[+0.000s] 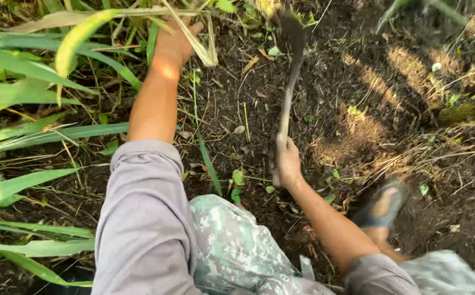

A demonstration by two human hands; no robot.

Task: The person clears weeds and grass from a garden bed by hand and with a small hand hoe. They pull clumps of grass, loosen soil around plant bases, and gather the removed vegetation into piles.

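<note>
Down at the centre, the right hand (288,164) is closed tight around the lower end of a wooden handle (285,114), fingers wrapped fully about it. Up from that grip the handle runs away from the person to a dark curved blade (293,34), blurred, its tip among small green weeds (273,52) on the dark soil (330,82).

Across from that grip, the left hand (176,43) reaches out at arm's length and is curled around a bundle of dry, pale grass stalks (202,46), gripping them near their base; the fingers are partly hidden by the leaves, so how firmly they close cannot be told. Long green grass blades (35,87) fan out beyond and to the outer side of this hand.

Nearer the body than both grips lie a grey sleeve (144,218) on the left arm and camouflage-patterned trousers (232,246). Outward from the right hand's grip, a foot in a dark sandal (382,205) rests on soil strewn with dry straw (368,142).
</note>
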